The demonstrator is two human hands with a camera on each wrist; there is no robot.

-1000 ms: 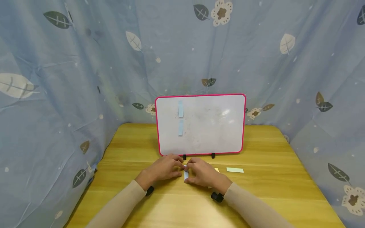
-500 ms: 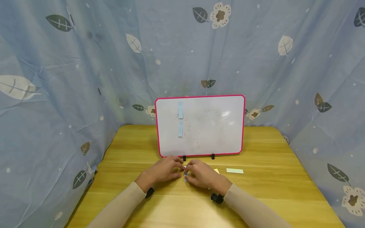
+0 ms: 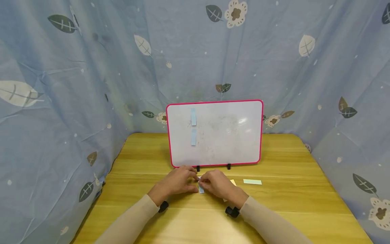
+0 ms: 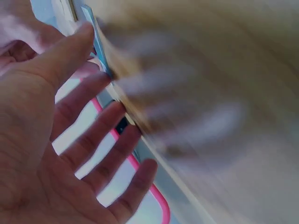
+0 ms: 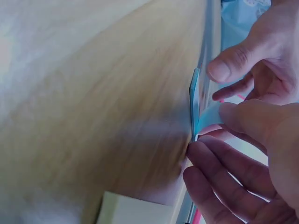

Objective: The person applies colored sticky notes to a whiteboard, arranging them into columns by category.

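Note:
A narrow blue sticky note pad [image 3: 201, 188] lies on the table between the hands, its length pointing towards the whiteboard. My right hand [image 3: 217, 183] pinches a blue sheet [image 5: 211, 117] by thumb and finger; one end of this sheet stands lifted off the pad in the right wrist view. With fingers spread and fairly straight, my left hand [image 3: 179, 180] touches the pad's far end with its index fingertip. The left thumb [image 4: 74, 44] is beside the pad. Two blue sticky notes, an upper one [image 3: 193, 117] and a lower one [image 3: 193, 137], are stuck upright on the whiteboard [image 3: 225, 135].
Pale green sticky strips [image 3: 252, 182] lie to the right. A yellow pad [image 3: 233, 182] is mostly hidden behind my right hand. Black feet [image 3: 229, 166] support the pink-rimmed board at its lower edge. Patterned curtains [image 3: 182, 67] enclose the wooden table [image 3: 280, 203].
My right thumb has moved from the pad's near end up to the fingers, pinching the sheet. The left thumb has come closer to the pad, whose near end now shows more.

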